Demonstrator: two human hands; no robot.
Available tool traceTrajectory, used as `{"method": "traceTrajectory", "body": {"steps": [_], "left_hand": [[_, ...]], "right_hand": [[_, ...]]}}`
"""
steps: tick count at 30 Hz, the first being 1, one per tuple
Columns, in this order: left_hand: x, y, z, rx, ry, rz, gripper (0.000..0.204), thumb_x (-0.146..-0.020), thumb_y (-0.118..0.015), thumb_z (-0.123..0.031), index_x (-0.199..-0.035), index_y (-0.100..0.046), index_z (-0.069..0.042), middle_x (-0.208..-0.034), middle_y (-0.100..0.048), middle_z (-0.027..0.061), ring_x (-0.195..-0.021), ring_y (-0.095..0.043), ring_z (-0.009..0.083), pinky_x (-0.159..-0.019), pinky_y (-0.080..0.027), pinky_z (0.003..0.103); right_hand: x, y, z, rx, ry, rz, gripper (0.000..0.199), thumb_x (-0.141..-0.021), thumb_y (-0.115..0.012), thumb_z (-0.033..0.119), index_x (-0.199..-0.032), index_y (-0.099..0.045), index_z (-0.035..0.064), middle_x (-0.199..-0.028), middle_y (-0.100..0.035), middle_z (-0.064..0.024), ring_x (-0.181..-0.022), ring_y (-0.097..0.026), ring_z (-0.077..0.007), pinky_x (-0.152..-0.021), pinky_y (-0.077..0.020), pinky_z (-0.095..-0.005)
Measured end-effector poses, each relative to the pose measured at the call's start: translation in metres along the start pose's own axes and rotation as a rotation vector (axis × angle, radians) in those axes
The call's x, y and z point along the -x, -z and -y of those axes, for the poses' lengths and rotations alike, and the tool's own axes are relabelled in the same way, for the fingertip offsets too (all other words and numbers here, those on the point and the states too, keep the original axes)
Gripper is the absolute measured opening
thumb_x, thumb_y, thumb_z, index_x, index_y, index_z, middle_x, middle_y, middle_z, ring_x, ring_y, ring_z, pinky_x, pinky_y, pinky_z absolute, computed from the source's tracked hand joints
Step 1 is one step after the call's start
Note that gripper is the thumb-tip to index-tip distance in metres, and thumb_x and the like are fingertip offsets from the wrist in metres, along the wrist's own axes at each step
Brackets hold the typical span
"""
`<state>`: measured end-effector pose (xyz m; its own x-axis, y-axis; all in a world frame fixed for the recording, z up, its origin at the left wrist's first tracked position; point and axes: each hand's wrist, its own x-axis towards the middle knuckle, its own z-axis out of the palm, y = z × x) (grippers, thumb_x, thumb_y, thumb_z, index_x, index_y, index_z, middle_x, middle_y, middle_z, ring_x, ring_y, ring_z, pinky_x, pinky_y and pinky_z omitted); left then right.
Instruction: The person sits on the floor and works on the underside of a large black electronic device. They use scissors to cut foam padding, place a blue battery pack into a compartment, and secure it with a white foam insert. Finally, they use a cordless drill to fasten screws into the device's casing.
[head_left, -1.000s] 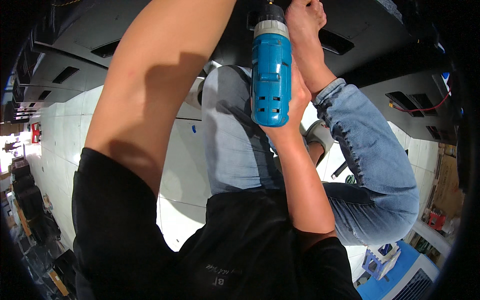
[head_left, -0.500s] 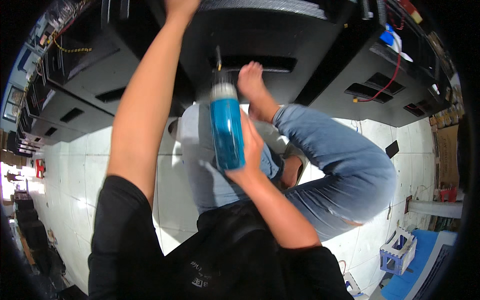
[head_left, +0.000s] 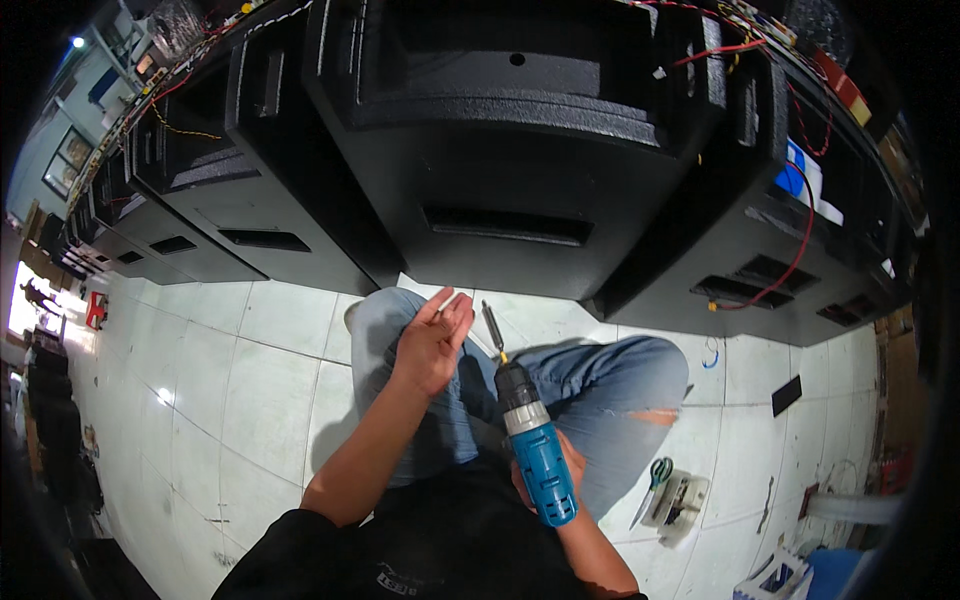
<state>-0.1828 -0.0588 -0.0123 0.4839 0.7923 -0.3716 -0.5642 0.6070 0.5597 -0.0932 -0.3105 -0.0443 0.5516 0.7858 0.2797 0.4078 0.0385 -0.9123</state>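
Note:
A teal and black cordless drill (head_left: pixel 545 465) is in my right hand (head_left: pixel 575 458), whose fingers wrap round the handle underneath and are mostly hidden. A long metal driver bit (head_left: pixel 492 328) sticks out of its black chuck, pointing away from me. Just left of the bit's tip, my left hand (head_left: pixel 430 350) is raised over my knee with thumb and fingers bent together. Whatever may be between those fingertips is too small to make out. Ahead stands a large black speaker cabinet (head_left: pixel 500 180) with a slot in its front; neither hand nor the bit touches it.
More black cabinets (head_left: pixel 300 210) line both sides. A red wire (head_left: pixel 790 270) hangs down the right one. On the tiled floor to my right are green-handled scissors (head_left: pixel 655 475), a small open box (head_left: pixel 680 505) and a dark flat piece (head_left: pixel 787 395). My crossed legs (head_left: pixel 610 390) lie beneath the drill.
My left arm has drawn back from the cabinet to above my lap. The drill has swung down and right, closer to my body. My raised leg has lowered, and the view has shifted.

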Motion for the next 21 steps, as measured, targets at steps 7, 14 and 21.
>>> {"method": "traceTrajectory", "body": {"steps": [7,14,21], "left_hand": [[-0.017,-0.036,-0.001,0.022,-0.114,0.131,0.059,-0.104,-0.040,0.004,-0.161,-0.023,-0.004,-0.163,-0.030,0.0239,-0.137,-0.052,0.0253,-0.120,-0.043,0.038],[-0.026,-0.034,-0.011,0.009,-0.098,0.237,0.064,-0.105,-0.056,-0.009,-0.161,-0.026,-0.009,-0.163,-0.034,0.0193,-0.120,-0.064,0.0181,-0.101,-0.056,0.030],[-0.041,-0.014,-0.013,-0.025,-0.114,0.154,0.051,-0.105,-0.055,-0.009,-0.154,-0.042,-0.010,-0.161,-0.036,0.0220,-0.129,-0.059,0.0212,-0.113,-0.045,0.032]], "right_hand": [[-0.048,0.009,-0.003,-0.043,0.243,0.067,0.046,-0.086,-0.076,0.007,-0.127,-0.063,-0.0098,-0.094,-0.070,-0.0136,-0.073,-0.069,-0.0244,-0.069,-0.0580,-0.0319],[-0.048,0.002,-0.021,-0.092,0.200,0.053,0.044,-0.084,-0.077,0.005,-0.123,-0.065,-0.0103,-0.098,-0.072,-0.0150,-0.080,-0.071,-0.0210,-0.073,-0.0582,-0.0300],[-0.058,-0.003,-0.016,-0.022,0.180,0.131,0.047,-0.085,-0.069,0.001,-0.129,-0.063,-0.0129,-0.100,-0.072,-0.0206,-0.079,-0.073,-0.0254,-0.071,-0.0586,-0.0330]]}}
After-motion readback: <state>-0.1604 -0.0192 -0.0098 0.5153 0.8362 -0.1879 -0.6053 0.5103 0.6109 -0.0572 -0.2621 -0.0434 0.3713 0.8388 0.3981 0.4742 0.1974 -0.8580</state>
